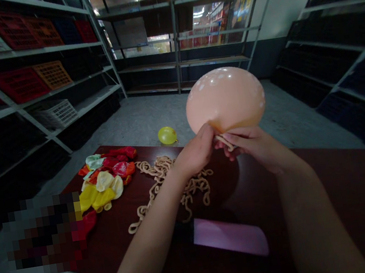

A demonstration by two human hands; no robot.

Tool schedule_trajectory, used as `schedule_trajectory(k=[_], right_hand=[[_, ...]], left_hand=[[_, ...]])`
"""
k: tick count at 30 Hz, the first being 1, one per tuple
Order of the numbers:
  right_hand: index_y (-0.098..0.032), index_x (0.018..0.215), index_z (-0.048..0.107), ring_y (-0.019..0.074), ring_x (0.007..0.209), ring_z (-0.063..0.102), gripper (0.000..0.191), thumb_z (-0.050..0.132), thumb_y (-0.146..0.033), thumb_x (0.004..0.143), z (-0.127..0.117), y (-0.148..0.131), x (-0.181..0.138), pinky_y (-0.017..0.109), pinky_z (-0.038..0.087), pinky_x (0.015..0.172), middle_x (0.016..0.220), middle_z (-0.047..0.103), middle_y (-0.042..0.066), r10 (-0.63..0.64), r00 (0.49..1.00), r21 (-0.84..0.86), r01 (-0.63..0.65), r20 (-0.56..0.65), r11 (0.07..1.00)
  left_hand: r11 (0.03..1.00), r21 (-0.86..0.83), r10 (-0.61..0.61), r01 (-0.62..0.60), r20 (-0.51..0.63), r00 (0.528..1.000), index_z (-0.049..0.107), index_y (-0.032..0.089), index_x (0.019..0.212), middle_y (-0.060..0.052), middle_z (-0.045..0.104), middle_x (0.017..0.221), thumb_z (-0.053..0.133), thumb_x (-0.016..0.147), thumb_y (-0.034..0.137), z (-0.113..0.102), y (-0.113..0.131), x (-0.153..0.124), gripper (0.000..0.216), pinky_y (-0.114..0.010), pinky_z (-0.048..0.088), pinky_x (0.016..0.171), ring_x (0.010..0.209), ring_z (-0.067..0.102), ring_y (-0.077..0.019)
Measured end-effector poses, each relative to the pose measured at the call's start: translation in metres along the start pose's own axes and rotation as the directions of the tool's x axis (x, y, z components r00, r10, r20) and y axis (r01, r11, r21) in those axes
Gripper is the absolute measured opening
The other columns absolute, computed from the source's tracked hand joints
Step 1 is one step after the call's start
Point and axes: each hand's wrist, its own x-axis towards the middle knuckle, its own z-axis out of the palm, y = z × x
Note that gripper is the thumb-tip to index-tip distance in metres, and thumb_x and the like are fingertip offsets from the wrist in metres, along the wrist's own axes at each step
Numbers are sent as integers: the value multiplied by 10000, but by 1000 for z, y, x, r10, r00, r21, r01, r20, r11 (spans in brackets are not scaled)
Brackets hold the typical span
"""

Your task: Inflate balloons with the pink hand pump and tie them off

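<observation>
A large inflated peach balloon (225, 97) stands above my two hands, its neck end down between them. The fingers of my left hand (200, 147) are pinched together at the balloon's neck. Beside it, my right hand (247, 142) is closed on a short loop of beige cord (227, 142) just under the balloon. The neck itself is mostly hidden by my fingers. Below my left forearm lies a tangled pile of the same beige cord (160, 170) on the dark red table (345, 203).
Uninflated balloons (107, 185) in red, yellow and pale colours lie at the table's left. A purple tube-shaped object (231, 237) rests near my forearms. On the floor beyond is a small yellow balloon (167, 135). Shelves with crates (22, 85) line the left side.
</observation>
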Motion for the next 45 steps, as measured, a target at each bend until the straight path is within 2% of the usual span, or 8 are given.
schedule_trajectory(k=[7,14,20,25,30,33,38,45], right_hand=[[-206,836,768,106,531,612,277,809,-463,739,3,5,4,241,532,471,821,742,48,-9,993,47,15,-122,999],[-206,844,757,60,458,521,308,850,-449,679,11,2,8,195,450,417,688,669,-13,-46,964,121,80,-262,989],[-216,947,758,141,586,668,273,838,-335,714,7,3,5,260,572,549,712,735,22,-28,987,-42,22,-158,999],[-196,810,767,121,513,614,138,775,-326,768,6,0,0,211,467,436,638,700,25,-7,1000,-169,2,-30,986],[-183,863,749,28,385,371,266,793,-412,735,11,-4,1,185,179,342,581,586,-38,-1,998,85,7,-68,996],[-177,809,720,4,371,263,233,783,-374,701,14,-4,3,193,117,358,535,500,-76,5,992,235,24,-124,972],[-186,792,703,18,387,265,212,755,-347,664,24,-6,3,203,113,377,508,477,-75,15,983,229,27,-183,973],[-210,718,637,50,430,356,177,732,-361,720,32,-7,0,220,185,397,538,517,-53,-104,982,-37,99,-161,994]], left_hand=[[955,-276,-164,109,-184,969,517,213,912,-24,584,820,535,972,345,8,-6,2,146,-288,449,734,754,552,-160],[682,-727,-313,79,-192,930,575,182,833,32,541,703,713,863,481,18,-14,9,330,-219,386,565,567,462,-79],[643,-750,-428,153,-186,885,671,155,786,12,598,694,805,754,496,12,-6,9,368,-203,340,516,545,426,-61],[621,-760,-472,194,-165,866,698,157,782,0,629,710,819,736,489,10,-1,9,356,-204,350,520,554,448,-65],[539,-825,-468,170,-125,875,732,147,791,25,536,616,839,725,485,8,4,10,361,-190,254,468,495,321,-40],[520,-840,-450,152,-118,885,745,150,755,38,470,572,833,734,487,7,9,9,349,-191,217,453,488,270,-41],[631,-742,-467,227,-130,875,802,155,794,-14,636,656,842,716,494,4,13,8,350,-193,320,495,537,430,-62],[747,-618,-404,246,-128,906,840,177,876,-90,785,861,841,704,519,-2,9,10,383,-316,535,828,886,699,-214]])
